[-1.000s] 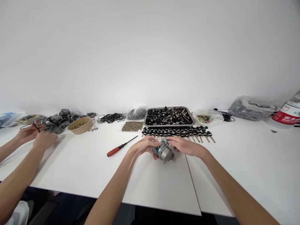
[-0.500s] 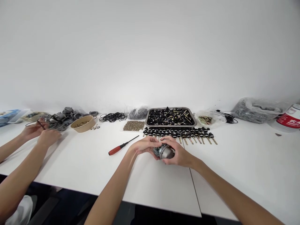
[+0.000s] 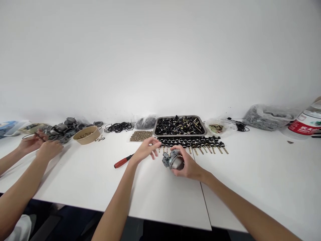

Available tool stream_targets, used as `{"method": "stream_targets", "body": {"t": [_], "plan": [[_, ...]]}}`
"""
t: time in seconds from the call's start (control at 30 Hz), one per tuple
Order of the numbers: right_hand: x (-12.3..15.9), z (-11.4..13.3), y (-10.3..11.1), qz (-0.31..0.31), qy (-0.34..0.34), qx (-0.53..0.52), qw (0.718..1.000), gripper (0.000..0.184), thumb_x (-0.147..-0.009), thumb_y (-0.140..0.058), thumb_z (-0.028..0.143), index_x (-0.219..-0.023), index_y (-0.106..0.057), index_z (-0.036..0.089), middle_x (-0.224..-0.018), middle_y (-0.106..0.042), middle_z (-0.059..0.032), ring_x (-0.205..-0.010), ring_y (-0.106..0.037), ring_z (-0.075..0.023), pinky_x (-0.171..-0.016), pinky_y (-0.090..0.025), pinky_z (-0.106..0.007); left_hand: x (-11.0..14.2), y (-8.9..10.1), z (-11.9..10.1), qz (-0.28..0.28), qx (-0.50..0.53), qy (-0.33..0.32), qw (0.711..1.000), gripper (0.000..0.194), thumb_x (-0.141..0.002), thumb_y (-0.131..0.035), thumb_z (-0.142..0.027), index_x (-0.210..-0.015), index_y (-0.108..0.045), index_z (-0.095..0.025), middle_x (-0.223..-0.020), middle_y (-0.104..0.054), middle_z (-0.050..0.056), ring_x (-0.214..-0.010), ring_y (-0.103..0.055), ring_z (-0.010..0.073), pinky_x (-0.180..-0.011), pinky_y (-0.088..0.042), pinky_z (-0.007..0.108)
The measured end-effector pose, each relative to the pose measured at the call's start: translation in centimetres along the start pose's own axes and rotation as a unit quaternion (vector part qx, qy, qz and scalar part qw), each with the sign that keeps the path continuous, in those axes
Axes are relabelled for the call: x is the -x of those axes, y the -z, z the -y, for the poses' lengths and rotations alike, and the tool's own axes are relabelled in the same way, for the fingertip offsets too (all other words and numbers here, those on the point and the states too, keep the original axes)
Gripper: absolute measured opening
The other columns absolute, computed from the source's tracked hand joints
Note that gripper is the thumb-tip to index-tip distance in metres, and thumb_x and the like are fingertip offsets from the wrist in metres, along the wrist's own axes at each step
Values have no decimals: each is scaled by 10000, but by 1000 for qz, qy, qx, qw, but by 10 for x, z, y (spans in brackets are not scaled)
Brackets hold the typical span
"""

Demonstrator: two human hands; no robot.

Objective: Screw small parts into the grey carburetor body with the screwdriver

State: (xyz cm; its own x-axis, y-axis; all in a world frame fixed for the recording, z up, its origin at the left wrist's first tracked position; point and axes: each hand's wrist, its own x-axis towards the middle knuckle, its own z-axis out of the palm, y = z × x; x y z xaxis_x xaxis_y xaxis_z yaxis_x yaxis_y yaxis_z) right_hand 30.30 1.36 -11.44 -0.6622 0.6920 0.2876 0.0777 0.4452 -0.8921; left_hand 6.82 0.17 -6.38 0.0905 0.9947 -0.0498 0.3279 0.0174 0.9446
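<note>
My right hand [image 3: 187, 165] grips a grey metal carburetor [image 3: 173, 160], its rounded bowl towards the palm and its cast body facing left. My left hand [image 3: 146, 149] is apart from it, fingers loosely spread over the table with nothing seen in them. Just beyond those fingertips starts a row of black-capped parts with brass-coloured stems [image 3: 198, 144]. A red-handled screwdriver [image 3: 121, 163] lies left of my left hand, which hides most of its shaft. Small brass pieces [image 3: 140, 136] lie in a flat heap behind my left hand.
Behind the row stands a metal tray [image 3: 179, 135] of loose black and brass parts. Bags of parts [image 3: 269, 117] and a red-and-white bucket [image 3: 304, 124] are at right. To the left are black rings [image 3: 119, 127], a paper bowl [image 3: 86, 135], grey castings [image 3: 62, 129] and a co-worker's hands [image 3: 48, 149].
My left hand has let go of the carburetor and moved left and up, its fingers opening. My right hand still holds the carburetor. The view has shifted slightly.
</note>
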Motion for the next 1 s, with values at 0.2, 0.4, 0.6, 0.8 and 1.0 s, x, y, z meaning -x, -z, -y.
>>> {"method": "stream_targets", "body": {"t": [0.2,0.4,0.6,0.8,1.0], "plan": [[3,5,0,10,-35,-41,998,652,-704,-709,237,-1263,-376,268,-1107,-512,-74,-829,-547,-179,-724,-483,-330,48,74,25,-222,-294,7,930,407,-780,-566,-556,-969,-626,-200,-933,-637,68,-774,-580,182,-710,-481,320],[4,3,-3,4,-25,-92,995,613,-700,-688,193,-1219,-371,267,-1067,-501,-56,-765,-535,-152,-677,-485,-308,93,101,75,-198,-311,79,926,413,-661,-680,-545,-894,-677,-204,-838,-658,56,-773,-569,218,-742,-469,350],[3,0,-5,3,-25,-109,994,624,-693,-675,173,-1219,-354,266,-1013,-507,-35,-717,-526,-133,-652,-480,-295,78,106,37,-317,21,-25,948,369,-620,-795,-407,-830,-678,-127,-638,-608,19,-589,-526,122,-584,-436,269],[3,0,-6,1,-26,-110,994,633,-693,-689,182,-1221,-353,272,-999,-505,-29,-724,-528,-135,-650,-485,-294,10,58,-56,-226,197,-231,926,323,-802,-638,-439,-952,-610,-155,-683,-628,10,-324,-357,25,-323,-309,199],[3,-1,-5,8,-39,-107,993,666,-685,-703,166,-1234,-344,278,-1000,-499,-28,-755,-534,-142,-671,-489,-295,-10,-8,-69,-170,227,-305,909,303,-823,-630,-430,-1021,-569,-209,-655,-619,-19,-326,-318,-1,-340,-305,152]]}}
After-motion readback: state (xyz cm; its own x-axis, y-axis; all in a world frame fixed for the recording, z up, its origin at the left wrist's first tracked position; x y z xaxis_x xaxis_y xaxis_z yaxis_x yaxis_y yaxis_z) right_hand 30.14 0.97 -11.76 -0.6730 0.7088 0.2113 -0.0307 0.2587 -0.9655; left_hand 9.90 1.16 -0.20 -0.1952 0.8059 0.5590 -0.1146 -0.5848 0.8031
